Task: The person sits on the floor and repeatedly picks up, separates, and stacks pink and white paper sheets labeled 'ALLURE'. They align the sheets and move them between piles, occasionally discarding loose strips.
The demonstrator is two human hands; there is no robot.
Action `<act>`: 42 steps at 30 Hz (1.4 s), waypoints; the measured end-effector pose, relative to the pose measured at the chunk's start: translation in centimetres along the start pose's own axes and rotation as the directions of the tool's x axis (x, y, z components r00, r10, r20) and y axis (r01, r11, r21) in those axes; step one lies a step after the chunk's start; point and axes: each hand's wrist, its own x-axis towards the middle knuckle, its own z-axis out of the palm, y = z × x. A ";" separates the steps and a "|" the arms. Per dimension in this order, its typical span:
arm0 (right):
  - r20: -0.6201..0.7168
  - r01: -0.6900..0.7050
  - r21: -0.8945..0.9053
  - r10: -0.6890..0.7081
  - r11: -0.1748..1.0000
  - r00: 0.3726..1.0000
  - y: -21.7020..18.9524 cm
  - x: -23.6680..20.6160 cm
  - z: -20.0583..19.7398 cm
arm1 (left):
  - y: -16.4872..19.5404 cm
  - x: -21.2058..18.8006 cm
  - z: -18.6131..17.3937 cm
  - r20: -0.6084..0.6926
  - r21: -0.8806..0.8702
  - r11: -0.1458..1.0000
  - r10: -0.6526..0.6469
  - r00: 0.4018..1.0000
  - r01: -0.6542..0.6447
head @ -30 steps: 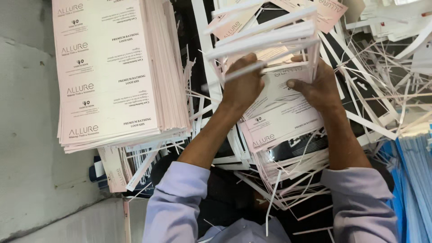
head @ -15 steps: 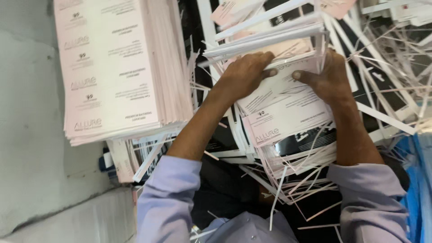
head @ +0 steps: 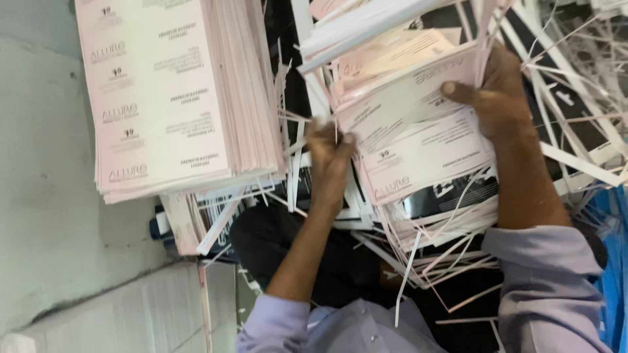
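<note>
Pink printed sheets (head: 418, 131) sit bunched between our hands: right hand (head: 498, 91) fingers clamp their far edge, left hand (head: 329, 153) fingers curl closed on the near edge. Beyond our left fingers a squared finished stack (head: 163, 98) lies; paper trimmings (head: 575, 78) past our right fingers remain unsorted.

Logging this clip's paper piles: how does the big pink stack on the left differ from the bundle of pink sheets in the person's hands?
The big pink stack lies squared and neat, while the held bundle is fanned and uneven. No hand touches the stack; the left hand and right hand grip the bundle at its sides. The stack's top is clean, whereas white paper strips trail from the bundle. Both are pale pink printed sheets.
</note>
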 end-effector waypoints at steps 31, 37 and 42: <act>-0.165 -0.026 -0.432 -0.051 0.902 0.985 -0.2 -1.1 0.3 | 1.8 -0.4 5.1 0.067 0.012 0.994 -0.106 0.992 0.105; -0.303 -0.100 -0.498 -0.064 0.862 0.951 0.1 -0.7 1.0 | 1.7 -2.0 5.1 0.042 -0.187 0.979 -0.074 0.996 0.080; -0.218 0.030 -0.629 -0.213 0.777 0.953 -0.4 -0.8 1.8 | 2.4 -3.3 4.4 0.060 -0.081 0.996 0.028 0.998 -0.024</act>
